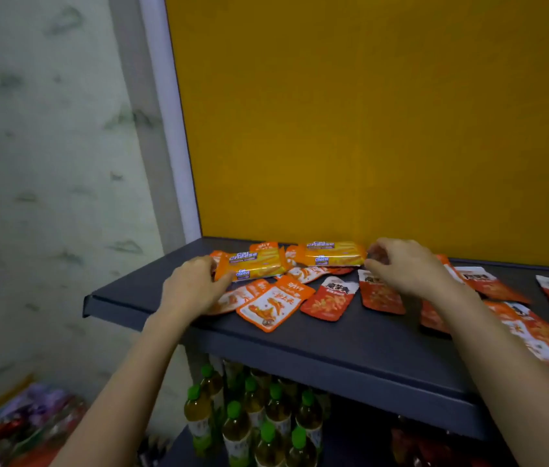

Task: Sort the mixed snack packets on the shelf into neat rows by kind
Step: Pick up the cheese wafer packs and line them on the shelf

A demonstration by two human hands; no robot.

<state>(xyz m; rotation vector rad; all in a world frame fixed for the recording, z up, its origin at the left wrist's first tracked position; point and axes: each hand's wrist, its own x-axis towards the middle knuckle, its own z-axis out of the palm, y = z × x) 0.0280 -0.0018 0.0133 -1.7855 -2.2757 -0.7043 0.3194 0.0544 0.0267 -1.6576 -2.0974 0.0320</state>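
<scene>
On the shelf [333, 348] my left grip [195, 284] clasps the left pack [253, 266] by its end. My right grip [404, 264] pinches the right pack [333, 254]. Both lie flat, long axes left-right, among loose pouches [269, 306]. Bottles [253, 416] stand underneath.

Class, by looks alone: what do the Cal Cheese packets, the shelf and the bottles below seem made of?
Cal Cheese packets: glossy plastic film, probably; it shines and crinkles. Shelf: matt dark painted metal, likely; thin folded edge. Bottles: clear plastic, apparently; amber liquid shows through.
</scene>
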